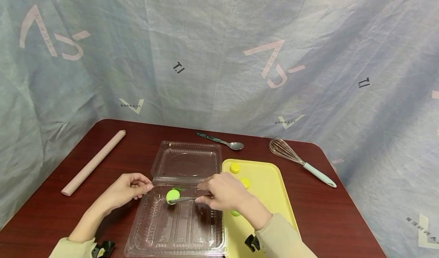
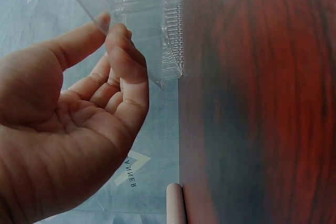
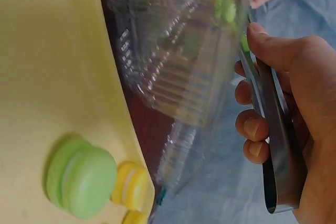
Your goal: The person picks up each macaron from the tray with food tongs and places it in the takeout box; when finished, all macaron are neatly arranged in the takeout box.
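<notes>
My right hand (image 1: pixel 223 193) grips metal tongs (image 3: pixel 275 145), whose tips hold a green macaron (image 1: pixel 173 196) over the base of a clear plastic clamshell box (image 1: pixel 178 235). With thumb and index finger, my left hand (image 1: pixel 127 189) pinches the box's left rim near the hinge; the left wrist view shows this pinch on the clear edge (image 2: pixel 86 3). The box lies unfolded, its lid (image 1: pixel 186 161) toward the back. On the yellow tray (image 1: pixel 271 189) beside it sit another green macaron (image 3: pixel 81 179) and yellow macarons (image 1: pixel 234 168), partly hidden by my right arm in the head view.
A pale pink rolling pin (image 1: pixel 94 162) lies at the left of the dark red table (image 1: pixel 34 220). Behind the box is a spoon (image 1: pixel 223 141). A whisk (image 1: pixel 302 162) with a pale green handle lies right of the tray. Grey printed cloth (image 1: pixel 212 52) hangs behind the table.
</notes>
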Motion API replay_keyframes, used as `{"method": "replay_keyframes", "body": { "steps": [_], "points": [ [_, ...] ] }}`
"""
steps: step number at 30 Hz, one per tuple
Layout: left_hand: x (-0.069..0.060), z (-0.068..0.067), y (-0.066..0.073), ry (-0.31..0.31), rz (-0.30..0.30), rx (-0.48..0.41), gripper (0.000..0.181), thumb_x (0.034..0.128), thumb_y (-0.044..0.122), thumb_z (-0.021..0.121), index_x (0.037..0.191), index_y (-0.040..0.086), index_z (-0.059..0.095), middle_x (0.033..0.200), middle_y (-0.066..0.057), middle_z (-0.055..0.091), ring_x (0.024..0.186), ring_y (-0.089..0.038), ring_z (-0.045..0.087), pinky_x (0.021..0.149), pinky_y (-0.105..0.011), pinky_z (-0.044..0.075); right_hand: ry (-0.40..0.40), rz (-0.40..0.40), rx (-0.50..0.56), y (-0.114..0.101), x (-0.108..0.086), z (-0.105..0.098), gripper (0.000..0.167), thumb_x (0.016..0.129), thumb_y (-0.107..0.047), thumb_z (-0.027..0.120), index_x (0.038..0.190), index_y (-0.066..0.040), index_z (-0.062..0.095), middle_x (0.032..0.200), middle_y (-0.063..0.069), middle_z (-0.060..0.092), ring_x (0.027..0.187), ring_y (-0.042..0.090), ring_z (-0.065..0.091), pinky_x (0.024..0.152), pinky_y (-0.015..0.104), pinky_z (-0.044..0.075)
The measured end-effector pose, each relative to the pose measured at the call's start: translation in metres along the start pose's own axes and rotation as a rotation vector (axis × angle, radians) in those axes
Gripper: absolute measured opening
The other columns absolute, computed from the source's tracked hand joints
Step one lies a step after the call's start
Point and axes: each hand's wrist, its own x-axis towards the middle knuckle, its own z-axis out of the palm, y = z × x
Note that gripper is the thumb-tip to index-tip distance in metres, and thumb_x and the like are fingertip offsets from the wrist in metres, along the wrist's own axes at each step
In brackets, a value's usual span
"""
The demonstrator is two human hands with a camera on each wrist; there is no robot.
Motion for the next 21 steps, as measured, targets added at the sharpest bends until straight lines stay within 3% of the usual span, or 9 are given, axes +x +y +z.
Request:
{"method": "replay_keyframes", "body": {
  "steps": [3, 9, 21],
  "points": [
    [0.000, 0.000, 0.000, 0.002, -0.002, 0.003, 0.023, 0.0948, 0.011, 0.069, 0.106, -0.008, 0.064, 0.079, -0.006, 0.062, 0.067, -0.018, 0.058, 0.059, -0.029, 0.050, -0.004, -0.013, -0.006, -0.003, 0.002, 0.004, 0.027, 0.094, -0.046, 0.067, 0.083, -0.021, 0.072, 0.065, -0.015, 0.059, 0.054, -0.003, 0.049, 0.050, 0.019, 0.039],
    [0.000, 0.000, 0.000, 0.002, -0.006, 0.008, 0.022, 0.0951, 0.012, 0.069, 0.106, -0.007, 0.064, 0.079, -0.006, 0.063, 0.068, -0.018, 0.059, 0.060, -0.029, 0.051, -0.007, -0.035, -0.026, -0.008, 0.006, 0.010, 0.032, 0.093, -0.047, 0.067, 0.103, -0.018, 0.078, 0.084, -0.010, 0.072, 0.062, 0.002, 0.058, 0.054, 0.024, 0.046],
    [0.000, 0.000, 0.000, -0.005, -0.004, 0.005, 0.023, 0.0955, 0.012, 0.068, 0.106, -0.008, 0.064, 0.080, -0.006, 0.063, 0.068, -0.019, 0.059, 0.060, -0.029, 0.051, -0.045, -0.030, -0.045, -0.014, 0.012, 0.021, 0.031, 0.093, -0.048, 0.067, 0.101, -0.020, 0.077, 0.081, -0.010, 0.070, 0.059, -0.002, 0.048, 0.053, 0.019, 0.043]
  ]
}}
